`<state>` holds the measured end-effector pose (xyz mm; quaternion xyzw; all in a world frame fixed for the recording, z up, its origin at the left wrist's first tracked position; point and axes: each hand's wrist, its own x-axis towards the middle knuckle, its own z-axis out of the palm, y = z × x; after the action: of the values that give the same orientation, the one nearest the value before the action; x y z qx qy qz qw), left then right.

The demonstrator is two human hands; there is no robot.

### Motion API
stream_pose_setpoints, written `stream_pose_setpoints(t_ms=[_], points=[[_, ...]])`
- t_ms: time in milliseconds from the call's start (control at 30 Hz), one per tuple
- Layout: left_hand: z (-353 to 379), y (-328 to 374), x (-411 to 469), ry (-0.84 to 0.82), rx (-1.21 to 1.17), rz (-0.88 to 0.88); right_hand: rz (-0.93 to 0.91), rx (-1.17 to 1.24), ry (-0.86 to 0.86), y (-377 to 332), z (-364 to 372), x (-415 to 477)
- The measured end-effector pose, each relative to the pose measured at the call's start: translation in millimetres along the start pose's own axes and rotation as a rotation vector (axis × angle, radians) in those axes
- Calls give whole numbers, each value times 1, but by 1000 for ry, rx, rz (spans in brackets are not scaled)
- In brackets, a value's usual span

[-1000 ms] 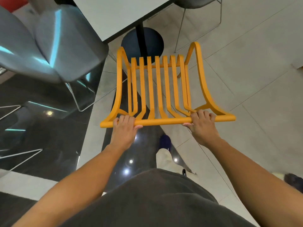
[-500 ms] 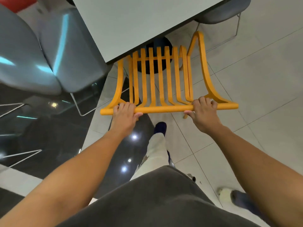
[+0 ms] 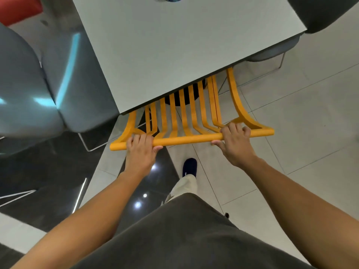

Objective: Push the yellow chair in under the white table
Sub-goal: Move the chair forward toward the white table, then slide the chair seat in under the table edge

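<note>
Here, from left to right, the left hand (image 3: 140, 152) and right hand (image 3: 235, 143) each hold a closed grip on the yellow chair's (image 3: 191, 113) top rail at mid-frame, its slats partly under the white tabletop (image 3: 174, 45).

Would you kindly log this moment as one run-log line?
phase: pushing | left hand: gripping top rail | right hand: gripping top rail | yellow chair: seat partly under white table | status: unfinished
</note>
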<state>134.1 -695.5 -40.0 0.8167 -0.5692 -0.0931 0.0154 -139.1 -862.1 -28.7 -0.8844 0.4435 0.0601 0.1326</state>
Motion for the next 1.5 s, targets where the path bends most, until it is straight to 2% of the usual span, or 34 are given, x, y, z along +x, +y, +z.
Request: stream_pose_setpoints(t_ms=[167, 400, 700, 933, 1067, 1200, 1367, 1500], points=[[8, 8, -14, -63, 15, -32, 9, -7, -51, 4, 13, -13], [3, 28, -15, -75, -52, -69, -20, 49, -22, 26, 14, -13], [12, 144, -2, -141, -45, -182, -165, 19, -57, 142, -14, 10], [27, 246, 21, -107, -72, -324, -276, 0, -75, 237, -40, 45], [28, 283, 32, -125, -73, -367, -323, -27, -61, 269, -47, 59], [25, 275, 28, -71, -61, -336, -304, -45, -46, 259, -41, 53], [23, 237, 16, -79, -44, -315, -290, -30, -36, 225, -30, 40], [24, 242, 17, -54, -46, -332, -317, -7, -37, 231, -30, 40]])
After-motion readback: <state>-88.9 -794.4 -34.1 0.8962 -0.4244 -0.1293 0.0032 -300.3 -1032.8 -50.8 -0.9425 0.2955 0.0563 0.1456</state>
